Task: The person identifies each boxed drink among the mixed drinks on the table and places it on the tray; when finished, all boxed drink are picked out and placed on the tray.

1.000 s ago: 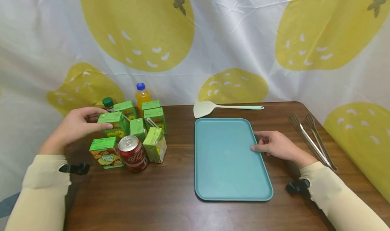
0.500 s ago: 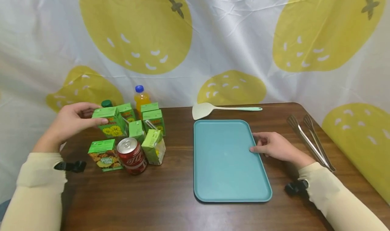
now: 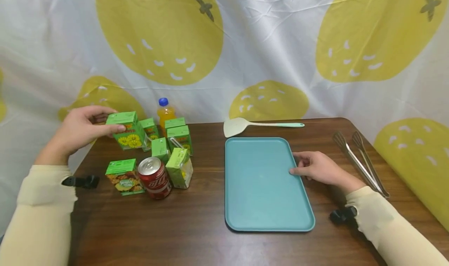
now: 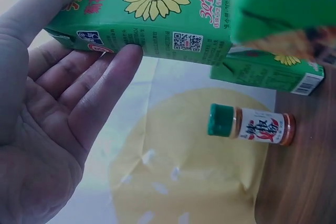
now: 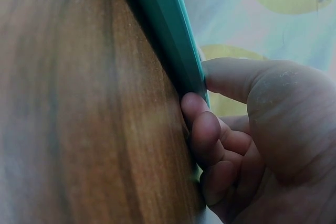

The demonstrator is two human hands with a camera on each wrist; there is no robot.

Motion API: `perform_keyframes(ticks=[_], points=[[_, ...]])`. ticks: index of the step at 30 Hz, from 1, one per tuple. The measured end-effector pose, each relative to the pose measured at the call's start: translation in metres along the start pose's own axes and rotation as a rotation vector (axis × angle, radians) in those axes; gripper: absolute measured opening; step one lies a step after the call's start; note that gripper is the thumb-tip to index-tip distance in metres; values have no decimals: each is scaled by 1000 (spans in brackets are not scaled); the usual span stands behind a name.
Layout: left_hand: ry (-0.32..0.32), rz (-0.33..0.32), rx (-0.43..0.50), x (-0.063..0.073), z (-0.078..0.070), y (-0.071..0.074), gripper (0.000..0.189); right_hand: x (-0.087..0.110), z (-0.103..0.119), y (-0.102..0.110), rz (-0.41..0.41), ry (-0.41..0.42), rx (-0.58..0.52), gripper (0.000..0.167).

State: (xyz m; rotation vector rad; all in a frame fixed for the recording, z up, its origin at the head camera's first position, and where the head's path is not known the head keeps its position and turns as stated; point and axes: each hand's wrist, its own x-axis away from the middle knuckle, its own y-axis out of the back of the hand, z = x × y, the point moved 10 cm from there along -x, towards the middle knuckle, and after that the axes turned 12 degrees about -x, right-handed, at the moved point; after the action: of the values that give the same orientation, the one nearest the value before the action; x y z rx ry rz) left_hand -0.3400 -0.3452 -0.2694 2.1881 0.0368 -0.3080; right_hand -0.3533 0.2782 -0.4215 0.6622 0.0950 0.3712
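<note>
Item 1. Left hand (image 3: 78, 130): thumb and fingers pinch a green drink carton (image 3: 127, 130) by its outer end; the carton appears clear of the bench (image 3: 196, 227). Risk: pivot or slip, the far end being unsupported.

Item 2. Right hand (image 3: 317, 168): narrow pinch on the near side rim of the blue tray (image 3: 264, 184), which lies to that hand's left. Risk: a pull or lift at this one edge could skew or tilt the tray.

Item 3. Chili bottle (image 4: 252, 124), green cap, upright beyond the left hand and hidden from the head view. Risk: toppling, if the carton swings back unseen into it.

Item 4. Red can (image 3: 154, 177) and brown-print carton (image 3: 124, 176), nearer the body than the left hand. Risk: a knock from a low sleeve or a dropped carton.

Item 5. Pale carton (image 3: 179, 168), standing between the hands, beside the can. Risk: tipping, should the held carton cross too low.

Item 6. Metal tongs (image 3: 361, 162), just beyond the right hand's outer side. Risk: a nudge from the forearm.
</note>
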Motion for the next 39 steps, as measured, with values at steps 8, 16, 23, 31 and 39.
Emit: perform_keyframes(ticks=[8,16,23,31,39], points=[[-13,-38,-38,-7,-18,8,47,0,-1,1,3,-2,-3,78],[-57,-59,-16,-16,-45,5,46,1,-2,3,-1,-3,-9,78],[-85,-37,2,-24,-61,-4,47,1,2,1,5,6,-18,77],[-124,-61,13,-27,-90,-13,44,0,0,1,0,1,-6,76],[-175,-40,63,-30,-125,-30,42,-1,-1,2,0,5,-6,76]])
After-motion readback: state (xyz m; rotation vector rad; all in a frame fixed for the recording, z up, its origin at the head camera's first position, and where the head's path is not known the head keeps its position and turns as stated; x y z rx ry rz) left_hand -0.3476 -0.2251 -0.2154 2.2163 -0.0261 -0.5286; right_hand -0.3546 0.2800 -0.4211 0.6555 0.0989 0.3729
